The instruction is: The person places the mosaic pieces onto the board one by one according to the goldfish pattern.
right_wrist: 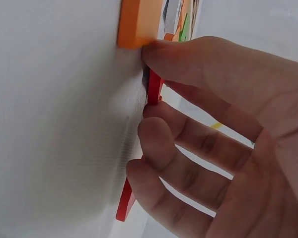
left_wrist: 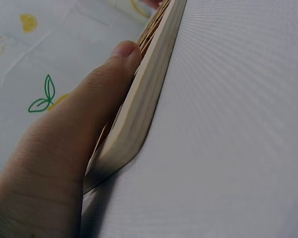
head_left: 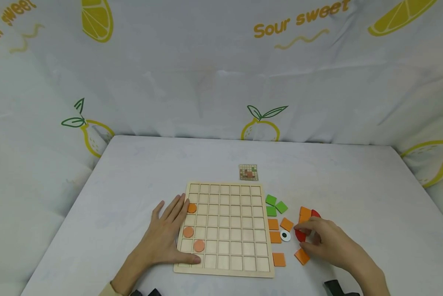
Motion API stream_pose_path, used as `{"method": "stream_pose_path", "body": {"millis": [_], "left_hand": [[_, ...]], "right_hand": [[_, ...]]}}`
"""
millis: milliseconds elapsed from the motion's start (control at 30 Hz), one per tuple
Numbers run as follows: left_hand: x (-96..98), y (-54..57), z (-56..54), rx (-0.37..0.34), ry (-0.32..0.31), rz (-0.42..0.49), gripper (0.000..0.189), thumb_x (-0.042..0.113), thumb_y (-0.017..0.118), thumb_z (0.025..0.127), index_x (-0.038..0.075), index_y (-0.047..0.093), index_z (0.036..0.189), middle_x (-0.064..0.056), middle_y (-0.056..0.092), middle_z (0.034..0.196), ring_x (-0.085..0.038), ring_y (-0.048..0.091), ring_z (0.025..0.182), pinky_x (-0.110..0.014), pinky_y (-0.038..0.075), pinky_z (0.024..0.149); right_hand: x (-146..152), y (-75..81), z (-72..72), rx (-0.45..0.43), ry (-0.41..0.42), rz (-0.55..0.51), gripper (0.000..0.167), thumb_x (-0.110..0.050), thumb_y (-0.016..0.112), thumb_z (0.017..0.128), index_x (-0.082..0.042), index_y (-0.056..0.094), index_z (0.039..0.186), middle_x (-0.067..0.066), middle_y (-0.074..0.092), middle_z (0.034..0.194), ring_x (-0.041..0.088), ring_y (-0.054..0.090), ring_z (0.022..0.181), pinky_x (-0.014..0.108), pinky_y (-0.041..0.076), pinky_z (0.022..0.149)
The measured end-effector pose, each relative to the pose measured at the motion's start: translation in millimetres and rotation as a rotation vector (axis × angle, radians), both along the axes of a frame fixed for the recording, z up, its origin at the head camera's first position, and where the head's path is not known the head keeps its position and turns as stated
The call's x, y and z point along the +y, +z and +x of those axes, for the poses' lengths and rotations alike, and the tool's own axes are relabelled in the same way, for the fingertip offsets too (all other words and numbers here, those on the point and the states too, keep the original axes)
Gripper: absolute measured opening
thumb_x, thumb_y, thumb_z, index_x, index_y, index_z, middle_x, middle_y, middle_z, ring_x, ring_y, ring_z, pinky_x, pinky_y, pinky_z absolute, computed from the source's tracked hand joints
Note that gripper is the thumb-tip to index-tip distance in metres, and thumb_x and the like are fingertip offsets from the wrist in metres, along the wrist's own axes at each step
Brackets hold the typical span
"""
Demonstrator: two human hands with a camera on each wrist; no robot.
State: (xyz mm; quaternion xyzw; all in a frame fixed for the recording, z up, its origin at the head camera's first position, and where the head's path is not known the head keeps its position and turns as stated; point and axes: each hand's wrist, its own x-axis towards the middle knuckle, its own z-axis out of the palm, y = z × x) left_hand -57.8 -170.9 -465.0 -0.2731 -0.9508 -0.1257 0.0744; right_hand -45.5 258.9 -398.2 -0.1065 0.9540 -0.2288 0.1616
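A square wooden grid board (head_left: 230, 226) lies on the table with an orange disc (head_left: 192, 208) and two salmon discs (head_left: 199, 246) in cells at its left. My left hand (head_left: 162, 240) rests spread along the board's left side, its thumb on the front left corner; the left wrist view shows the thumb (left_wrist: 109, 74) along the board's edge. To the right of the board, my right hand (head_left: 326, 240) pinches a red round-edged piece (right_wrist: 154, 88) between thumb and fingertips, low at the tabletop. Another red piece (right_wrist: 124, 202) lies beyond the fingers. The held piece's full shape is hidden.
Several green squares (head_left: 271, 200) and orange squares (head_left: 279, 259) lie along the board's right side, with a white eye disc (head_left: 285, 235) among them. A small patterned card (head_left: 248, 172) lies behind the board. Black objects (head_left: 334, 287) show at the front edge.
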Motion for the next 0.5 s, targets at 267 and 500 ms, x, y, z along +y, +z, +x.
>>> {"method": "stream_pose_path", "body": {"millis": [267, 500], "left_hand": [[1.1, 1.5, -0.4, -0.001, 0.002, 0.001, 0.143, 0.097, 0.061, 0.06, 0.001, 0.028, 0.16, -0.017, 0.025, 0.17, -0.032, 0.025, 0.158, -0.064, 0.014, 0.119], [1.6, 3.3, 0.1, -0.023, 0.015, -0.011, 0.145, 0.098, 0.061, 0.058, 0.002, 0.027, 0.161, -0.016, 0.023, 0.17, -0.032, 0.024, 0.159, -0.064, 0.013, 0.12]], "right_hand": [[-6, 6.2, 1.9, 0.035, 0.006, -0.014, 0.031, -0.016, 0.085, 0.079, -0.013, 0.078, 0.11, -0.01, 0.065, 0.087, 0.0, 0.044, 0.062, 0.019, 0.041, 0.054], [-16, 13.4, 0.1, 0.038, 0.071, -0.073, 0.033, -0.02, 0.085, 0.081, -0.012, 0.078, 0.112, -0.011, 0.066, 0.088, -0.002, 0.045, 0.064, 0.018, 0.043, 0.055]]}}
